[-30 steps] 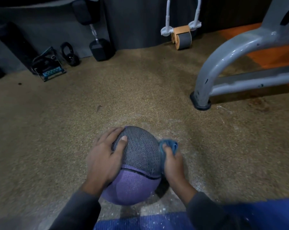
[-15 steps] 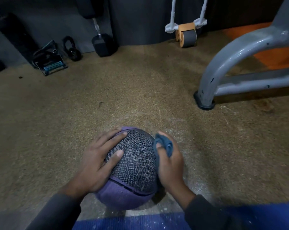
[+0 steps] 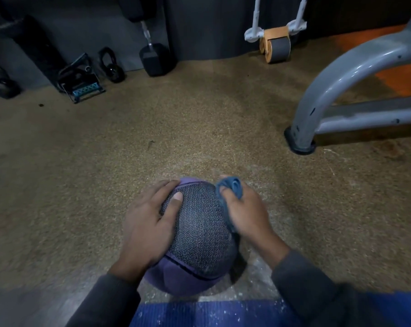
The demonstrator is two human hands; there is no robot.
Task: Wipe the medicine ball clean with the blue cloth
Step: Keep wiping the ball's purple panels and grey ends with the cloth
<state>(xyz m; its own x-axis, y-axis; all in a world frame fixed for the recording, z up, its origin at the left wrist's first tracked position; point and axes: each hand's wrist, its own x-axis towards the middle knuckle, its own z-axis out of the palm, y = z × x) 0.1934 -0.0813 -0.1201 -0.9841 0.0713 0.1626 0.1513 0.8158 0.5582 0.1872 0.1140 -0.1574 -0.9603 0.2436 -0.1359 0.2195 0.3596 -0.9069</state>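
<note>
A purple medicine ball (image 3: 195,246) with a grey textured panel sits on the brown speckled floor, low in the middle of the head view. My left hand (image 3: 150,223) lies flat on the ball's left side, fingers spread over the grey panel. My right hand (image 3: 244,213) grips a bunched blue cloth (image 3: 230,187) and presses it against the ball's upper right side. Part of the cloth is hidden under my palm.
A grey metal machine frame (image 3: 322,90) stands on the floor at the right. Along the dark back wall lie a dumbbell (image 3: 154,57), a kettlebell (image 3: 111,67), an ab roller (image 3: 276,46) and a small stand (image 3: 81,83). A blue mat (image 3: 199,312) edges the bottom.
The ball has rolled so the grey panel now covers most of its top. My right hand with the cloth has slid up the ball's right side toward its far edge.
</note>
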